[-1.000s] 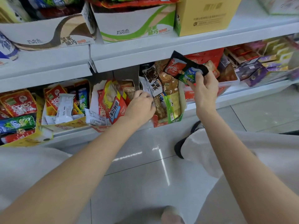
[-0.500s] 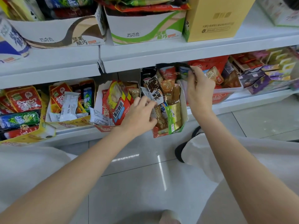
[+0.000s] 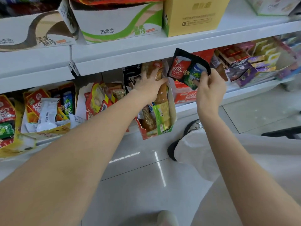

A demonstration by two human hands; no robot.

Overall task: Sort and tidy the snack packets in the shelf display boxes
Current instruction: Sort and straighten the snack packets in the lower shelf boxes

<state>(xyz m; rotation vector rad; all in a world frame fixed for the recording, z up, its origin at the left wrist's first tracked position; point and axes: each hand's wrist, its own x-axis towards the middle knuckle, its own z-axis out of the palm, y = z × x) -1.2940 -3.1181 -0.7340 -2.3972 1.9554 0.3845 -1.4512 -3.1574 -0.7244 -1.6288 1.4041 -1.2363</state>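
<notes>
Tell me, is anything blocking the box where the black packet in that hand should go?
Yes. The left hand is spread over the packets in the box, beside the black packet the right hand pinches.

Packets (image 3: 160, 111) in box (image 3: 173, 101) on shelf (image 3: 244, 93)

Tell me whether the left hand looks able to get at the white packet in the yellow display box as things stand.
Probably yes. The left hand is open, pressing packets in the middle box, and the white packet lies on top in the yellow display box, uncovered, further to its left.
</notes>
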